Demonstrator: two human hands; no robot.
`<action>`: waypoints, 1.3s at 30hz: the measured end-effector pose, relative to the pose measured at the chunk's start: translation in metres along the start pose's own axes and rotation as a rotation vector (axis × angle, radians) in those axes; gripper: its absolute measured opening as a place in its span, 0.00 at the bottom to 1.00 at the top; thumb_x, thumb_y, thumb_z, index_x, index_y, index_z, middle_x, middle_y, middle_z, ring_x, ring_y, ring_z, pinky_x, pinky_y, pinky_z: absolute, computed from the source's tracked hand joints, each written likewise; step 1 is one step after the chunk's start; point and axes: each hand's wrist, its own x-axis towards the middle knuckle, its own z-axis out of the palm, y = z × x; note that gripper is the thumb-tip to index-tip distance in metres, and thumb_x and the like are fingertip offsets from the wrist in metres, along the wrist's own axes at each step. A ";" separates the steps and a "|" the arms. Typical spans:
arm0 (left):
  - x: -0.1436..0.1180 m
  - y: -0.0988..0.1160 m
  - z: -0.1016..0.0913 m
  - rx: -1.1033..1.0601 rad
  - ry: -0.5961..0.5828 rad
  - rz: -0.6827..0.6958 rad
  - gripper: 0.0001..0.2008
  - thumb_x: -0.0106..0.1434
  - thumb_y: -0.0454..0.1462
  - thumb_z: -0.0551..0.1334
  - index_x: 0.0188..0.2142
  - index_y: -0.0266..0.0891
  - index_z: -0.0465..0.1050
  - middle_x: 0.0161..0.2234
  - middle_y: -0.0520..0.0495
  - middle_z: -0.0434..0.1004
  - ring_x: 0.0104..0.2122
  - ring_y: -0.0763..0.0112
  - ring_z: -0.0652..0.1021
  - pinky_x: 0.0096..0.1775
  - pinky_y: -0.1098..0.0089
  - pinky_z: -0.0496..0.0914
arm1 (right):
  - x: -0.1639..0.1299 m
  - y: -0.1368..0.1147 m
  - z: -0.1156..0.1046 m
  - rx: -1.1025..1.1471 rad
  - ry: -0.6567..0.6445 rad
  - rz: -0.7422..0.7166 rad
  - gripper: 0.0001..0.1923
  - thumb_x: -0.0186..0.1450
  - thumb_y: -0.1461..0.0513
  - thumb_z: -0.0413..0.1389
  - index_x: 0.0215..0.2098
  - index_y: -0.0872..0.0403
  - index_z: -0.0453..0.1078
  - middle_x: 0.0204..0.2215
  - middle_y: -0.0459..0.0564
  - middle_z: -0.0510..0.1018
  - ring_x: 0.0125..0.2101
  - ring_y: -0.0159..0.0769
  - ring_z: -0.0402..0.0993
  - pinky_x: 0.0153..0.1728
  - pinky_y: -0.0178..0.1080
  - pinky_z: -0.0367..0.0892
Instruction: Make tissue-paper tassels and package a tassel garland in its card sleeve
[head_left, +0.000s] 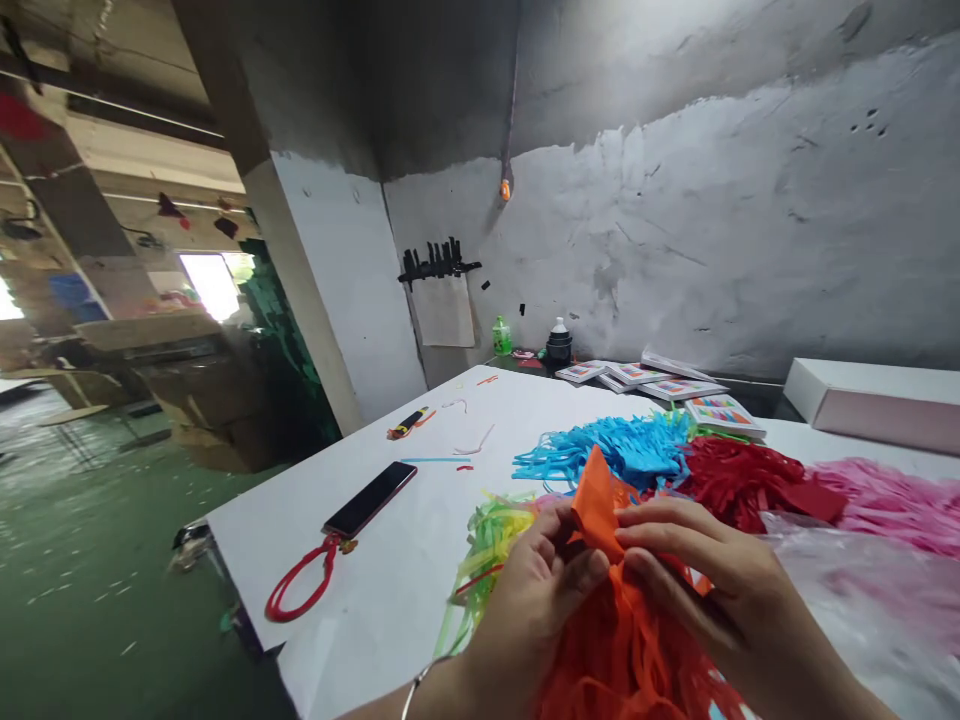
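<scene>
Both of my hands meet around an orange fringed paper tassel (598, 497), whose flat uncut top sticks up between them while its strips hang below. My left hand (540, 590) pinches the left side of that top between thumb and fingers. From the right, my right hand (705, 570) closes its fingers on the same orange piece. Beyond the hands lie a blue tassel bundle (622, 447) and a dark red one (742, 480). A pink bundle (885, 500) is at the far right, and yellow-green strips (495, 540) spread beside my left hand.
A phone (371, 498) with a red cord loop (300, 590) and a yellow-black cutter (407, 424) lie on the white table (375, 610). Clear plastic (847, 570) covers the right side. Printed packs (675, 387), a white box (877, 405) and bottles stand near the wall.
</scene>
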 end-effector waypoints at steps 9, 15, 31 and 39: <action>-0.028 -0.071 0.037 -0.147 0.126 -0.096 0.13 0.54 0.36 0.76 0.38 0.39 0.77 0.39 0.45 0.81 0.41 0.66 0.80 0.47 0.68 0.71 | -0.084 -0.015 -0.025 -0.130 0.030 0.105 0.09 0.66 0.60 0.62 0.45 0.49 0.73 0.42 0.51 0.78 0.42 0.36 0.78 0.41 0.34 0.75; -0.041 -0.097 0.046 -0.166 0.197 -0.153 0.12 0.51 0.34 0.77 0.33 0.36 0.78 0.34 0.47 0.81 0.36 0.71 0.79 0.43 0.71 0.72 | -0.106 -0.016 -0.036 0.184 -0.070 0.378 0.07 0.70 0.62 0.56 0.36 0.48 0.76 0.36 0.46 0.78 0.37 0.31 0.77 0.38 0.30 0.71; -0.048 -0.095 0.053 -0.104 0.291 -0.205 0.12 0.52 0.36 0.76 0.32 0.38 0.76 0.35 0.48 0.80 0.38 0.69 0.80 0.46 0.70 0.72 | -0.107 -0.006 -0.043 0.611 -0.111 0.723 0.15 0.69 0.51 0.56 0.30 0.50 0.75 0.32 0.46 0.78 0.35 0.36 0.74 0.38 0.34 0.67; -0.047 -0.097 0.046 -0.024 0.287 -0.211 0.14 0.51 0.39 0.77 0.30 0.37 0.75 0.32 0.49 0.76 0.34 0.72 0.76 0.40 0.73 0.71 | -0.109 -0.005 -0.047 0.305 0.068 0.564 0.13 0.72 0.55 0.50 0.32 0.49 0.70 0.30 0.46 0.77 0.31 0.34 0.74 0.30 0.33 0.69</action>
